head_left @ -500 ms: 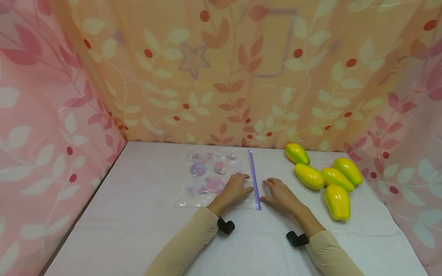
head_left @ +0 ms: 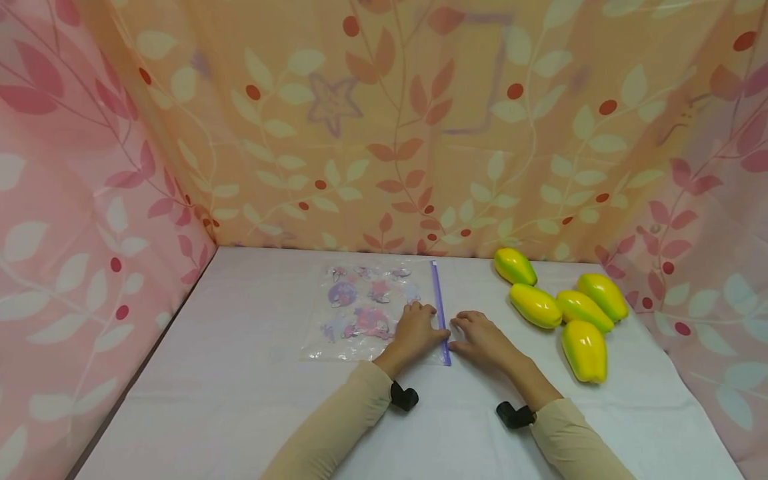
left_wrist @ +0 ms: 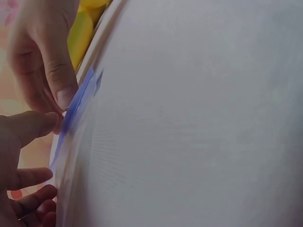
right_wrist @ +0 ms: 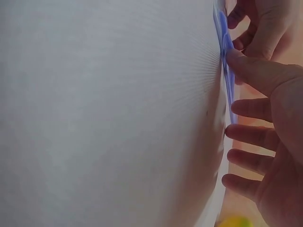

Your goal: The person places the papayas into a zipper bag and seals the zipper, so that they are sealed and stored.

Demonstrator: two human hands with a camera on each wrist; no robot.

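Note:
A clear zip bag [head_left: 312,347] printed with pink and purple pictures lies flat on the table, its purple zip strip [head_left: 440,293] along the right side. Over the bag's right part is my left hand [head_left: 416,331], thumb reaching across the strip and fingers loosely bent. My right hand [head_left: 485,339] is just right of the strip, with its thumb pointing toward it. In the right wrist view the right fingers [right_wrist: 251,135] are spread and fairly straight, and the thumb meets the purple edge. Neither hand visibly grips the bag.
Several shiny yellow-green fruits [head_left: 536,306], papaya-like in shape, lie in a group on the right side of the table. A white cloth covers the table [head_left: 240,307]. Patterned curtains [head_left: 270,167] stand behind it and on both sides.
My left hand has shifted slightly to the right, so its thumb now crosses the purple strip. The right hand has barely moved. The bag and fruits stay where they were.

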